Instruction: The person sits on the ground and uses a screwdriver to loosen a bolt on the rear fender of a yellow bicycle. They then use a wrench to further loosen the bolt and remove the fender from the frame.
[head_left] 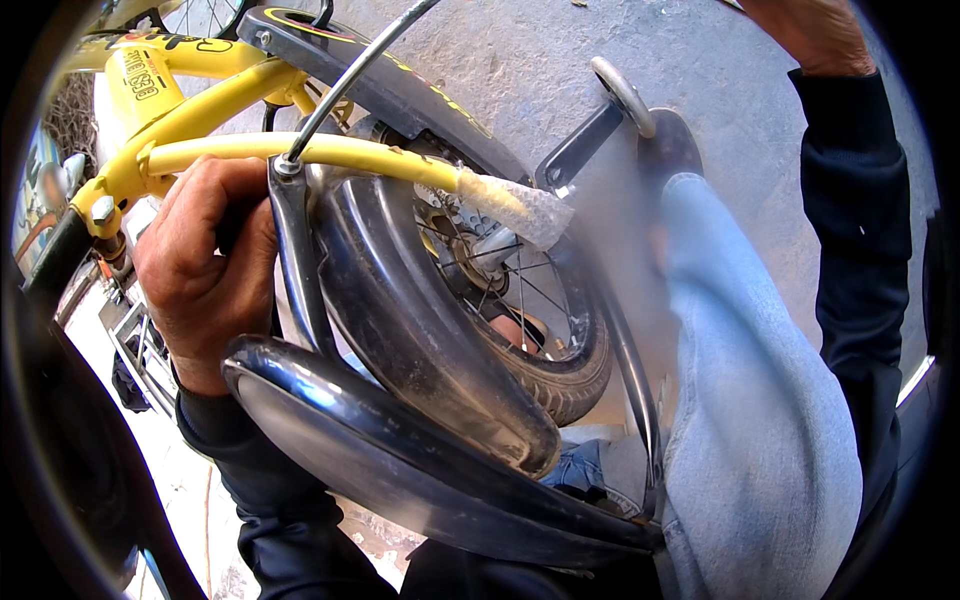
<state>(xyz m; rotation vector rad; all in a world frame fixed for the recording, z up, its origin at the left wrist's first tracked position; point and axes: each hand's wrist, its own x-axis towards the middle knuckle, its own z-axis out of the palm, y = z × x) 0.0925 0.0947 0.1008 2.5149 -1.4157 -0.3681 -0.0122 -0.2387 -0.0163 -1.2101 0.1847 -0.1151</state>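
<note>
My left hand (215,260) is closed on a black metal bracket (300,255) at the left, just below a bolt (288,167). A bent yellow tube (350,152), with clear wrap round its end, runs past the bolt, and a thin metal rod rises from it. Beside the hand are a curved black mudguard (400,320), a spoked wheel (585,370) and, below, a long rounded black part (410,440). My right hand (805,35) is at the top right edge, with its fingers cut off by the frame.
A yellow bicycle frame (215,90) with a dark guard (360,80) fills the upper left. At the right, a leg in light jeans (750,400) lies beside a black bar with a grey ring (625,95) on grey concrete (540,60). Metal tubing (135,340) lies at the left.
</note>
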